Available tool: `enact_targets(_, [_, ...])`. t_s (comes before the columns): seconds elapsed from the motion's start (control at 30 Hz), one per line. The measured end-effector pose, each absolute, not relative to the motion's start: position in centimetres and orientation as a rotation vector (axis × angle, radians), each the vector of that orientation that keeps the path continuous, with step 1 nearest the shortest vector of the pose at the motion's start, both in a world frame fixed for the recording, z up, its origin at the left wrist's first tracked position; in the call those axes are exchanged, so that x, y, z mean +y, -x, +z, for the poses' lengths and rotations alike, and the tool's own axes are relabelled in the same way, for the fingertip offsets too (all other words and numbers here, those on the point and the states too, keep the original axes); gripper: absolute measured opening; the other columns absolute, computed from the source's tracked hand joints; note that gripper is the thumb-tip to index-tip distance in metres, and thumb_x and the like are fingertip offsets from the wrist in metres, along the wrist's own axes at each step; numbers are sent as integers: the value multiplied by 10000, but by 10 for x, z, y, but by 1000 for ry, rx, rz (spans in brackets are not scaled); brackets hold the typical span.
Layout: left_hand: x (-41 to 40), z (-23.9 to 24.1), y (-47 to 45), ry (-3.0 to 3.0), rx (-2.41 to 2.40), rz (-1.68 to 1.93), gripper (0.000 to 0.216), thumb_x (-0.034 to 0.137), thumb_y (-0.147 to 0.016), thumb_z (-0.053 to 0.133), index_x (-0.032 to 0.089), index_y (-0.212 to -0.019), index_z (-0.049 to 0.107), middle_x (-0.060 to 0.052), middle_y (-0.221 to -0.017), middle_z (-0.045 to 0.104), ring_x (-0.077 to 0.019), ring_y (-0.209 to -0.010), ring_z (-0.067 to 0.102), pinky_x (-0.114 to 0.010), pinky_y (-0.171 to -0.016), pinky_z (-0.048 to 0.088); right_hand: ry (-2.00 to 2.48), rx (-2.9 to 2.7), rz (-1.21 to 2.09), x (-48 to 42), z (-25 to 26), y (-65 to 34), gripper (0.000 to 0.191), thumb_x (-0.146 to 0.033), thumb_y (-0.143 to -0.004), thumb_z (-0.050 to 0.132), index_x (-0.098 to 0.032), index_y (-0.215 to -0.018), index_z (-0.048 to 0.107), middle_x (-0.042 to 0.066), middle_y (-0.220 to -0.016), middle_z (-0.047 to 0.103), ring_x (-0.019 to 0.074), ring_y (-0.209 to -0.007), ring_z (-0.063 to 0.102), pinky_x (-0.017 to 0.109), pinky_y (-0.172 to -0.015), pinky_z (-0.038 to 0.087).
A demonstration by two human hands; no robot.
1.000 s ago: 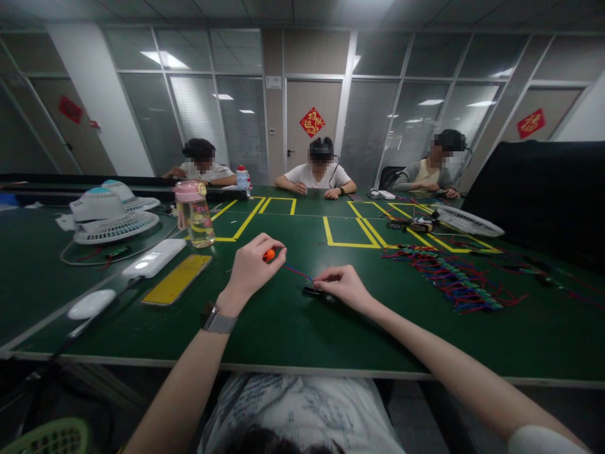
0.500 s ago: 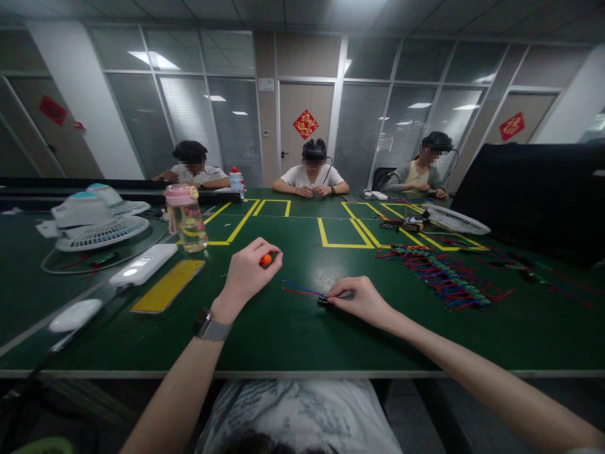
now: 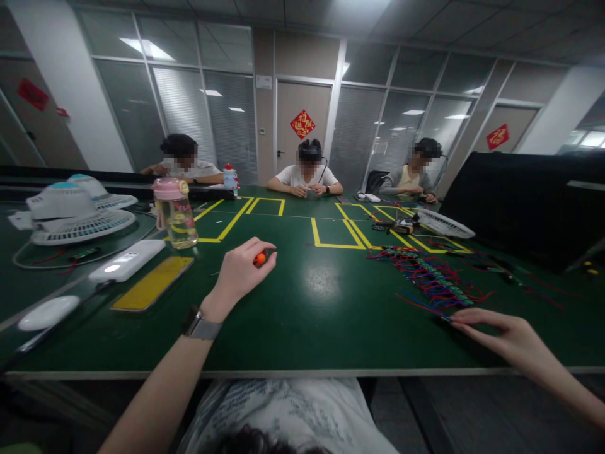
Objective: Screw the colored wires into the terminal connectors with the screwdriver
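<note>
Head view, near to far: the right hand (image 3: 508, 337) lies flat on the green bench (image 3: 307, 315), fingers spread and empty, tips just touching the near edge of a pile of red and blue wired parts (image 3: 435, 277). The left hand (image 3: 241, 271) rests closed around a small orange-handled tool (image 3: 259, 258). No part sits between the hands, so none looks in progress. Beyond lie a yellow phone (image 3: 151, 284) and a pink-capped bottle (image 3: 174, 213).

arms: bare | left wrist: grey-banded watch (image 3: 201, 326) | torso: white shirt (image 3: 293, 413), grey pattern
</note>
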State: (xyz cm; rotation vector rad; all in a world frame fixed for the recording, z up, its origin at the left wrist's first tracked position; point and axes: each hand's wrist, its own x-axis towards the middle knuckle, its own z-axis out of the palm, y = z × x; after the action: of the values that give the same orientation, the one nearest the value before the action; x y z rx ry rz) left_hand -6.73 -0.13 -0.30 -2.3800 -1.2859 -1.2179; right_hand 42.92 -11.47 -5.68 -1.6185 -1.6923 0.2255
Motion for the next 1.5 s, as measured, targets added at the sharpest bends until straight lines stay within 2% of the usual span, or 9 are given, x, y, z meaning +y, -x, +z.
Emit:
enact_targets(0.07, [-1,-4,68,2378,-1296,-1216,211,328,-896,538,185,-976,670,-25,-894,648,-149,-771,625,-277,-715,507,1660,-1663,250,-115,-57,-440,439,-680,-509,776,-267,-658,797,183,-807,753,344,-801,726,401,-763,598])
enact_targets(0.2, [-1,-4,69,2385,-1307,-1189,208,323,-896,537,182,-972,670,-25,-893,647,-150,-773,627,-276,-712,502,1703,-1650,290,-115,-54,-442,431,-656,-532,786,-255,-689,801,193,-843,751,320,-835,725,370,-801,582])
enact_targets(0.43, [-1,-4,68,2375,-1283,-1181,193,322,-890,535,192,-942,668,-28,-892,661,-158,-781,635,-276,-712,494,1716,-1527,334,-116,-48,-437,447,-648,-480,804,-246,-678,804,183,-849,755,333,-865,717,383,-824,571])
enact_targets(0.87, [-2,-5,67,2414,-1283,-1173,206,335,-895,537,187,-944,671,-29,-921,664,-156,-797,640,-269,-713,505,1730,-1739,271,-110,-60,-448,464,-694,-579,736,-242,-669,788,172,-797,745,298,-763,719,351,-726,568])
enact_targets(1.17, [-1,-4,67,2423,-1298,-1160,186,324,-890,548,190,-927,671,-21,-906,660,-156,-790,633,-272,-714,494,1738,-1795,228,-110,-60,-450,417,-629,-627,743,-219,-692,785,180,-816,748,293,-773,724,336,-729,567])
enact_targets(1.5, [1,-6,67,2404,-1280,-1166,179,318,-885,555,188,-916,675,-17,-881,656,-156,-778,628,-282,-709,486,1656,-1839,102,-113,-58,-440,336,-518,-677,674,-204,-707,788,100,-780,763,292,-740,731,352,-702,600])
